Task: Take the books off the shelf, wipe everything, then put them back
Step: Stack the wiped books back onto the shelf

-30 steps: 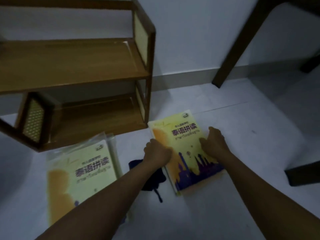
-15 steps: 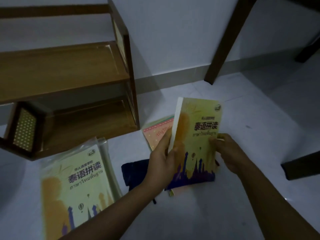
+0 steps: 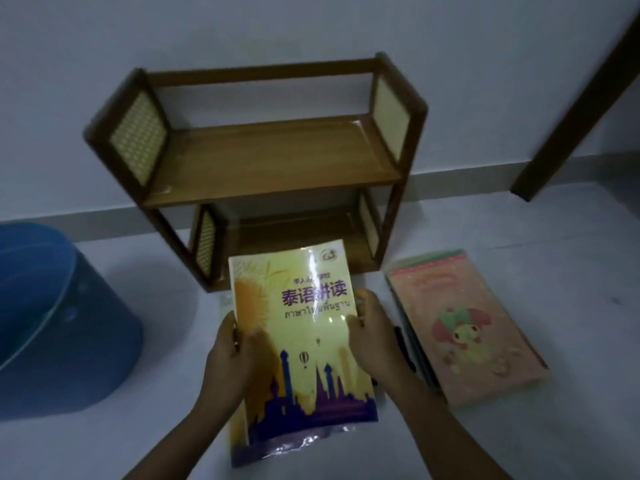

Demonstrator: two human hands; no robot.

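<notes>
Dim light, view down at floor (image 3: 485, 445).

Yellow book (image 3: 304, 344), glossy plastic wrap, purple skyline on cover, Chinese and Thai title. Held by both side edges, cover up, top end toward shelf, just in front of lower tier. Second yellow edge visible beneath at bottom left; cannot tell whether one book or two in grip.

Left hand (image 3: 230, 355): fingers curled round left edge of book, thumb on cover.
Right hand (image 3: 374, 337): fingers curled round right edge, thumb on cover near title.

Wooden shelf (image 3: 270, 161): two tiers, woven cane side panels, standing on floor against wall (image 3: 311, 29). Both tiers bare.

Stack of pink notebooks (image 3: 467, 327): flat on floor, right of held book, near shelf's right foot. Cartoon figure on top cover.

Dark object (image 3: 403, 344) on floor between right hand and pink stack, mostly hidden; identity unclear.

Blue bin (image 3: 69, 323) on floor at far left, well apart from shelf.

Dark wooden leg (image 3: 571, 126) slanting at upper right.
</notes>
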